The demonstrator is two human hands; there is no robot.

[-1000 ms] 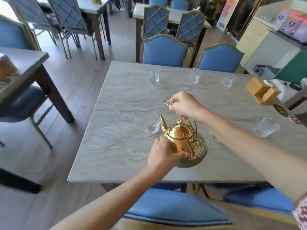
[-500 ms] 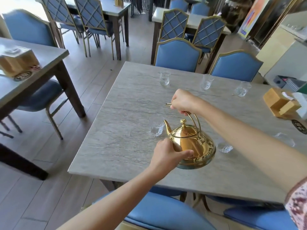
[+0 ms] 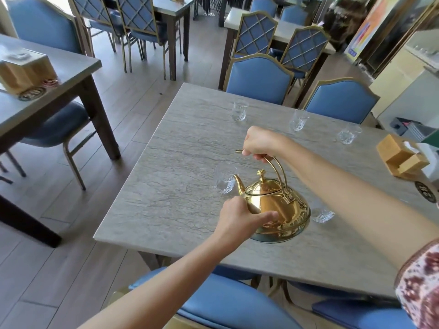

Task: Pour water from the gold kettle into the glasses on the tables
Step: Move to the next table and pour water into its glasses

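Note:
The gold kettle [image 3: 278, 205] is near the front of the grey stone table [image 3: 171, 191], its spout pointing left. My right hand [image 3: 259, 143] grips the top of its hoop handle. My left hand [image 3: 240, 217] holds the kettle's near side, thumb across the body. A small clear glass [image 3: 224, 179] stands just left of the spout. Another glass [image 3: 322, 211] sits right behind the kettle. Three more glasses line the far side: one [image 3: 239, 111], a second [image 3: 298, 119] and a third [image 3: 348, 136].
A wooden napkin holder [image 3: 401, 157] and a round coaster [image 3: 426, 191] sit at the table's right edge. Blue chairs [image 3: 259, 79] surround the table; one seat [image 3: 225, 302] is directly below me. Another table [image 3: 47, 91] with a wooden box stands to the left.
The view has shifted so the table sits further right and lower. The kettle has tipped back from leaning toward the near glass to more upright; both hands keep their hold.

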